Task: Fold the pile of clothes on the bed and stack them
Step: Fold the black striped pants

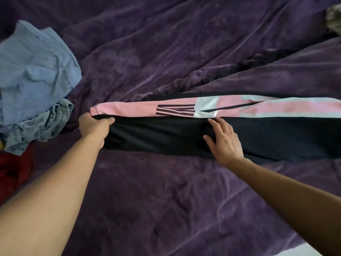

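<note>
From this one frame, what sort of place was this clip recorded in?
Most likely a bedroom, on a bed. A rumpled purple blanket fills the view, black and pink pants lie stretched across it under the left hand and right hand, and a heap of unfolded clothes waits alongside.

Two bare forearms, no sleeves

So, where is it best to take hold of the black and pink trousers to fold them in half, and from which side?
Probably at the narrow cuff end, from the left. The trousers lie flat and stretched across the blanket, and the left hand already pinches that cuff. The right hand rests flat near the middle, marking a fold line, so the cuff could be carried rightward over it.
</note>
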Motion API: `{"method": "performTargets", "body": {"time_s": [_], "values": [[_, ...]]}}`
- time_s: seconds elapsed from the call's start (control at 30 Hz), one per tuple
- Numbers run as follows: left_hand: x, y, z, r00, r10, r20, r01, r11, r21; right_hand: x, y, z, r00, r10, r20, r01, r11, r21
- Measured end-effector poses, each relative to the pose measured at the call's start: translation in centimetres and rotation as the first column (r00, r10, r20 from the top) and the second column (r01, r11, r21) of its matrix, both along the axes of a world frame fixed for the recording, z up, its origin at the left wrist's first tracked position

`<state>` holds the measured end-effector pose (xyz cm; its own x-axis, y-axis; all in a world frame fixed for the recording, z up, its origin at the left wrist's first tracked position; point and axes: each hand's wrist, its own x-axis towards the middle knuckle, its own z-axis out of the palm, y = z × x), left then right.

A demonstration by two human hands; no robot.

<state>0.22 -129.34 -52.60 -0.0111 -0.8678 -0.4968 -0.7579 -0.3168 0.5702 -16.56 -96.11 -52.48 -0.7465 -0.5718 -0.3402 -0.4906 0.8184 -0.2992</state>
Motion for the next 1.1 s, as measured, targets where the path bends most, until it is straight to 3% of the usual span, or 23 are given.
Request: {"method": "performTargets", "body": {"time_s": [0.13, 0.23, 0.37, 0.5, 0.63, 0.7, 0.8, 0.9, 1.0, 1.1], "values": [[-2.7, 2.0, 5.7, 0.979, -0.18, 0.094, 0.197, 0.953, -0.229, -1.5, 5.2, 3.1, 0.985, -0.174, -0.002, 0.174, 0.985, -0.011], [-6.6, 6.9, 10.2, 0.936, -0.353, -0.001, 0.34, 0.901, -0.272, -3.0, 9.4, 5.8, 0.952, -0.305, -0.007, 0.305, 0.952, 0.008], [-11.9, 16.8, 14.1, 0.801, -0.594, -0.075, 0.551, 0.78, -0.295, -5.7, 15.2, 8.0, 0.903, -0.431, -0.009, 0.431, 0.902, 0.025], [-17.0, 26.6, 13.5, 0.686, -0.723, -0.079, 0.696, 0.684, -0.218, -9.3, 20.6, 8.0, 0.854, -0.521, 0.006, 0.521, 0.853, 0.027], [-20.5, 33.4, 9.6, 0.589, -0.789, -0.174, 0.802, 0.597, 0.008, -13.6, 25.8, 6.6, 0.851, -0.525, 0.018, 0.525, 0.851, 0.015], [-21.3, 35.3, 7.2, 0.541, -0.839, -0.065, 0.841, 0.538, 0.051, -16.4, 28.8, 5.9, 0.844, -0.536, 0.001, 0.536, 0.844, 0.004], [-21.2, 37.0, 3.6, 0.323, -0.915, 0.243, 0.933, 0.35, 0.079, -21.3, 33.3, 5.2, 0.793, -0.606, -0.061, 0.606, 0.795, -0.019], [-20.9, 38.3, 0.6, 0.195, -0.909, 0.369, 0.936, 0.285, 0.207, -26.3, 36.4, 3.9, 0.699, -0.716, -0.002, 0.716, 0.699, -0.004], [-21.1, 39.5, -0.8, 0.136, -0.902, 0.41, 0.927, 0.262, 0.268, -29.5, 37.2, 2.3, 0.578, -0.783, 0.229, 0.803, 0.596, 0.015], [-21.6, 40.1, -0.5, 0.175, -0.912, 0.372, 0.92, 0.286, 0.268, -30.4, 36.9, 1.5, 0.52, -0.783, 0.341, 0.827, 0.561, 0.027]]}}
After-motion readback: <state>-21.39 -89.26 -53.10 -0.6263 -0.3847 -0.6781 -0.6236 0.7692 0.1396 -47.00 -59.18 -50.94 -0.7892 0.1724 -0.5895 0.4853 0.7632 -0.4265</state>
